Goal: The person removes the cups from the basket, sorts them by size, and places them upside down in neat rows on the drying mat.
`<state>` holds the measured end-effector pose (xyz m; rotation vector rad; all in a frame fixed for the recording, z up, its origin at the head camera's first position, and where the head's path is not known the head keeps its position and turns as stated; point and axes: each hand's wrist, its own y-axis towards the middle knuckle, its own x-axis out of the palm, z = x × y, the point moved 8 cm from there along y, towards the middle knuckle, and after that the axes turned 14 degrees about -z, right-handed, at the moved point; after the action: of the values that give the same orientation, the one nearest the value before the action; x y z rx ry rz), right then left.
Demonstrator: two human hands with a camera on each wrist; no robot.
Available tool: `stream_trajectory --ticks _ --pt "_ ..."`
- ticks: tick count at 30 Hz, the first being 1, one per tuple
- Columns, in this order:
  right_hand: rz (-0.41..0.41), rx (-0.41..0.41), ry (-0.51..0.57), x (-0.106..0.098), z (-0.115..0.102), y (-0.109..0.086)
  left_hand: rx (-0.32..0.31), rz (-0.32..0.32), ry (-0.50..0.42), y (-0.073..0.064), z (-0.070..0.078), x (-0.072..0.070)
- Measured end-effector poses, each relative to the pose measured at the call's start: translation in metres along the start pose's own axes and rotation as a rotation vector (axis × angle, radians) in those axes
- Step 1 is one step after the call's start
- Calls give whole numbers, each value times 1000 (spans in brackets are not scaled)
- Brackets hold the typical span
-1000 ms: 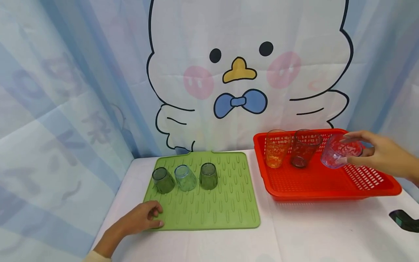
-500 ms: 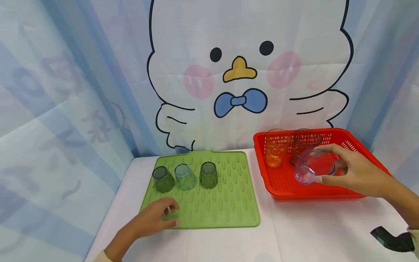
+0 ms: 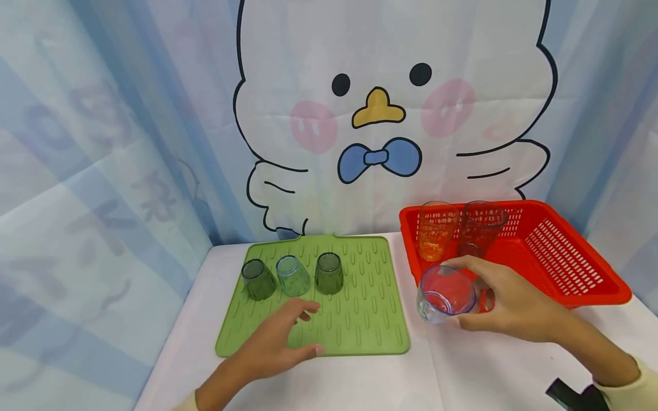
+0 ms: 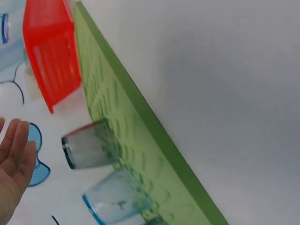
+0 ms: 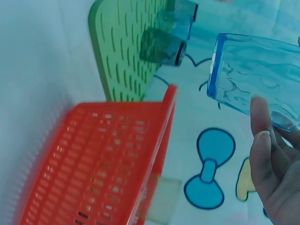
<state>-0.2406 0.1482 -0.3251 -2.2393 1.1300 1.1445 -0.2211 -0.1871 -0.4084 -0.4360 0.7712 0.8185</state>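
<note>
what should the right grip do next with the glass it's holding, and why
Probably carry the held glass left over the green mat and lower it onto the bare stretch right of the three glasses. The right grip has it outside the red basket, and those three stand in a row with open mat beside them.

We see the left hand (image 3: 269, 348) and right hand (image 3: 511, 305) bare, the sleeves (image 3: 629, 388) cream. A black piece (image 3: 578, 398) shows beside the lower-right one.
</note>
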Motion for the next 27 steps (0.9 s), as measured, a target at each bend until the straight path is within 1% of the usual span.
stream_trajectory --ticks 5,8,11,14,19,23,27 --pt "-46 -20 50 18 -14 4 51 5 -39 6 24 6" --pt "-66 -35 60 29 -20 6 86 2 -51 10 37 9" --pt "-79 -55 60 40 -26 8 121 -4 -64 13 48 13" --pt "-98 -75 87 51 -30 11 160 -9 -58 16 58 17" --pt "-125 -100 118 67 -36 15 219 -8 -38 20 71 27" --pt "-129 -124 106 75 -41 18 234 -8 -56 24 76 34" --pt "-134 -163 95 83 -45 20 265 17 -25 26 82 36"
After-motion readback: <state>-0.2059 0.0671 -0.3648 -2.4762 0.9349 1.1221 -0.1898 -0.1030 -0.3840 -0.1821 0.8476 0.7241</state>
